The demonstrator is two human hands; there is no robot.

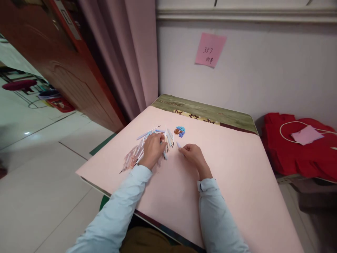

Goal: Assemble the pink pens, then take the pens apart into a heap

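Note:
My left hand (153, 149) lies curled over a loose heap of thin pastel pens (142, 146) on the pink table sheet (229, 168), its fingers closed around a few of them. My right hand (191, 153) rests on the sheet just to the right and pinches one pale blue pen (179, 145) that points away from me. A small cluster of blue and brown pen caps (180, 131) sits just beyond both hands.
The sheet covers a table whose green patterned top (210, 111) shows at the far edge, against a wall with a pink sticky note (210, 49). A red bag (300, 147) sits right of the table. A curtain and a wooden door (68, 66) stand at left.

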